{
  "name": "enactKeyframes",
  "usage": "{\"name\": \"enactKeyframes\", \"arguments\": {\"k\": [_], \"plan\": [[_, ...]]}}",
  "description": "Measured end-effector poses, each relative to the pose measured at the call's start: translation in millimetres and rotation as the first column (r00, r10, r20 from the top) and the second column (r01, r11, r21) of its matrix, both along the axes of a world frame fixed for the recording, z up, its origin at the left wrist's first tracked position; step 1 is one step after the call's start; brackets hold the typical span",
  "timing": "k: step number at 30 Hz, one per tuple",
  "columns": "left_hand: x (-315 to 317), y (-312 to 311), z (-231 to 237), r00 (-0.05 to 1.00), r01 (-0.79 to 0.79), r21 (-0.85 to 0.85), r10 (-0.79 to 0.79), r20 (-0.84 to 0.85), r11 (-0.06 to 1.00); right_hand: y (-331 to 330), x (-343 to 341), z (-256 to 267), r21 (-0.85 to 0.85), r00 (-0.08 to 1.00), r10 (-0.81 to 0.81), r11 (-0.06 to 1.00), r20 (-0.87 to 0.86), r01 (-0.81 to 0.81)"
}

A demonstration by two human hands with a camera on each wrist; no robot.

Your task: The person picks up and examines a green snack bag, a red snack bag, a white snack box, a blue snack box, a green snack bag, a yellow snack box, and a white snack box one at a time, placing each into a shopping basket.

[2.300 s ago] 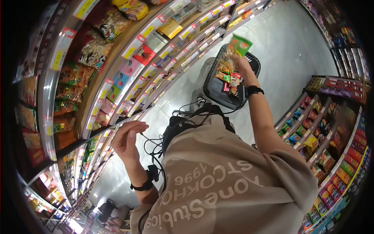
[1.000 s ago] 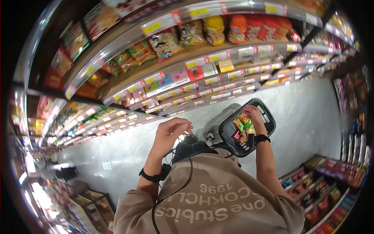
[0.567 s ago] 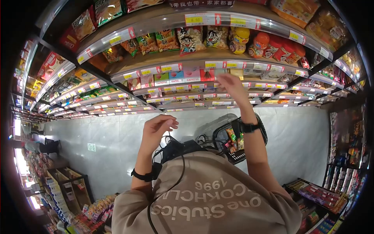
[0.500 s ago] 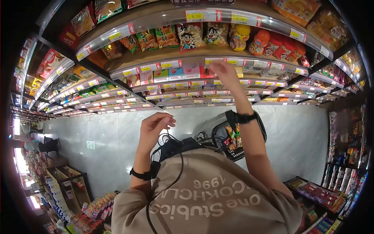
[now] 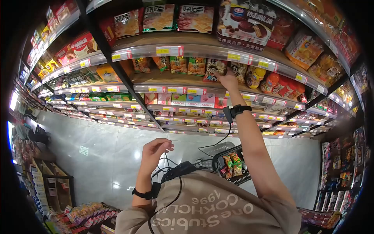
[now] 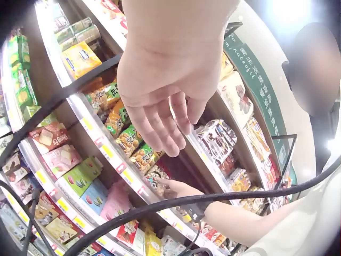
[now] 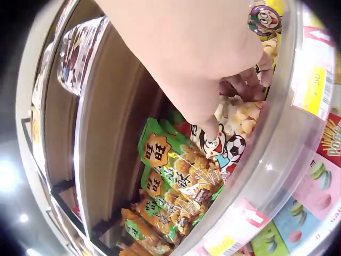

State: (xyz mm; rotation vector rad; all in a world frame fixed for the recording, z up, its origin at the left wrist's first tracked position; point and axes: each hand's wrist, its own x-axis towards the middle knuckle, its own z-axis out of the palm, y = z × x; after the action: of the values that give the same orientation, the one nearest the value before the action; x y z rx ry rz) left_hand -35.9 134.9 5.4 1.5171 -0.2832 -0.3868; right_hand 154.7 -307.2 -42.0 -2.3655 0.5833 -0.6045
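Note:
My right hand (image 5: 230, 81) reaches onto a middle shelf and grips a clear bag of puffed snacks (image 5: 212, 73) with a cartoon face. In the right wrist view the thumb lies across the front of that snack bag (image 7: 217, 140), while the other fingers curl at its far side. Green-and-orange snack packets (image 7: 184, 173) stand right beside it. My left hand (image 5: 153, 152) hangs in the air before the lower shelves, fingers loosely bent and holding nothing. The left wrist view also shows this left hand (image 6: 168, 80) with relaxed fingers.
A black shopping basket (image 5: 243, 179) with several snack packets (image 5: 233, 162) stands on the floor below my right arm. The clear shelf lip (image 7: 266, 141) runs along the front of the snack row. Cables (image 5: 167, 165) hang at my waist. A wooden rack (image 5: 56, 181) stands behind left.
My right hand went from the basket, where it set down a green packet, up to the shelf and took hold of the snack bag. The left hand stays loosely raised. The view turned toward the shelves.

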Motion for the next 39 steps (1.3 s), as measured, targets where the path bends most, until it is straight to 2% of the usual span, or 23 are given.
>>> {"name": "enactKeyframes", "arguments": {"k": [2, 5, 6, 9, 10, 11, 13, 14, 15, 16, 18, 20, 21, 22, 23, 25, 28, 31, 34, 35, 36, 37, 39], "plan": [[-3.4, 14.7, -7.8, 0.998, -0.046, 0.013, 0.045, 0.033, 0.999, 7.2, 7.7, 4.9, -0.051, 0.991, -0.048, 0.998, -0.122, 0.042], [-6.9, 40.5, -9.7, 0.995, -0.095, -0.013, 0.096, 0.036, 0.995, 0.6, 22.9, 3.6, 0.117, 0.968, -0.024, 0.992, -0.251, 0.055], [-8.0, 48.6, -11.2, 0.993, -0.116, -0.025, 0.116, 0.023, 0.993, -15.1, 35.6, -12.9, 0.224, 0.974, 0.060, 0.975, -0.219, -0.009], [-7.5, 74.7, -15.2, 0.986, -0.169, -0.039, 0.169, -0.008, 0.985, 0.2, -9.0, 31.5, 0.539, 0.983, 0.089, 0.842, -0.162, 0.013], [-6.8, 83.0, -17.3, 0.983, -0.182, -0.036, 0.182, -0.010, 0.983, 4.5, -28.0, 41.7, 0.506, 0.995, 0.098, 0.859, -0.017, -0.076], [-6.1, 91.5, -19.9, 0.980, -0.197, -0.032, 0.196, -0.014, 0.980, 17.2, -54.8, 52.7, 0.570, 0.997, 0.032, 0.818, 0.077, -0.070], [-2.8, 106.9, -23.0, 0.975, -0.220, -0.050, 0.220, -0.010, 0.974, 18.5, -102.1, 45.4, 0.819, 0.989, -0.021, 0.563, 0.150, -0.112], [-5.2, 111.5, -25.8, 0.974, -0.228, -0.058, 0.228, -0.012, 0.972, 38.0, -136.6, 56.9, 0.868, 0.962, -0.045, 0.443, 0.270, -0.223], [-6.6, 114.0, -29.6, 0.974, -0.223, -0.063, 0.221, -0.044, 0.973, 44.5, -161.8, 47.3, 0.898, 0.924, -0.167, 0.347, 0.343, -0.270], [-3.0, 115.9, -32.1, 0.975, -0.216, -0.068, 0.212, -0.065, 0.974, 22.6, -185.1, 9.4, 0.870, 0.879, -0.166, 0.308, 0.447, -0.384], [4.8, 117.9, -35.2, 0.980, -0.181, -0.063, 0.174, -0.092, 0.982, 44.9, -240.6, -2.7, 0.628, 0.853, -0.152, 0.741, 0.499, -0.235], [10.0, 112.7, -35.2, 0.989, -0.122, -0.075, 0.115, -0.095, 0.990, 55.3, -279.5, 1.4, 0.673, 0.797, -0.222, 0.683, 0.562, -0.285], [13.1, 109.4, -35.4, 0.991, -0.094, -0.078, 0.086, -0.098, 0.993, 55.1, -299.2, 10.2, 0.800, 0.748, -0.325, 0.402, 0.579, -0.445], [16.8, 106.2, -37.8, 0.996, -0.054, -0.101, 0.046, -0.080, 0.993, 57.7, -319.7, 13.5, 0.809, 0.707, -0.440, 0.083, 0.554, -0.582], [16.6, 104.7, -37.3, 0.997, -0.021, -0.089, 0.014, -0.082, 0.996, 57.2, -329.6, 14.6, 0.875, 0.716, -0.529, 0.115, 0.455, -0.471], [24.3, 91.6, -33.6, 0.997, 0.045, -0.090, -0.050, -0.058, 0.995, 54.9, -347.3, 9.5, 0.901, 0.742, -0.517, 0.180, 0.428, -0.394], [29.5, 79.2, -34.6, 0.992, 0.117, -0.096, -0.121, -0.038, 0.988, 91.1, -361.5, 16.4, 0.833, 0.765, -0.344, 0.116, 0.544, -0.541], [31.4, 60.5, -30.4, 0.979, 0.183, -0.131, -0.193, -0.066, 0.974, 116.4, -351.5, 42.9, 0.823, 0.768, -0.310, 0.110, 0.561, -0.557], [25.7, 40.3, -19.2, 0.952, 0.286, -0.139, -0.298, -0.077, 0.948, 112.4, -333.4, 39.3, 0.839, 0.800, -0.254, 0.161, 0.544, -0.520], [24.3, 35.3, -16.7, 0.939, 0.319, -0.135, -0.332, -0.088, 0.938, 117.6, -325.9, 34.8, 0.858, 0.802, -0.306, 0.169, 0.513, -0.485], [22.8, 29.6, -15.3, 0.934, 0.342, -0.144, -0.353, -0.063, 0.929, 138.6, -319.6, 52.8, 0.882, 0.834, -0.288, 0.165, 0.470, -0.441], [21.4, 23.1, -13.8, 0.929, 0.359, -0.152, -0.369, -0.042, 0.921, 156.7, -317.4, 71.6, 0.906, 0.867, -0.264, 0.160, 0.422, -0.393], [17.4, 13.8, -8.6, 0.922, 0.382, -0.137, -0.387, -0.011, 0.914, 165.7, -315.0, 77.4, 0.893, 0.912, -0.052, 0.233, 0.408, -0.386]]}}
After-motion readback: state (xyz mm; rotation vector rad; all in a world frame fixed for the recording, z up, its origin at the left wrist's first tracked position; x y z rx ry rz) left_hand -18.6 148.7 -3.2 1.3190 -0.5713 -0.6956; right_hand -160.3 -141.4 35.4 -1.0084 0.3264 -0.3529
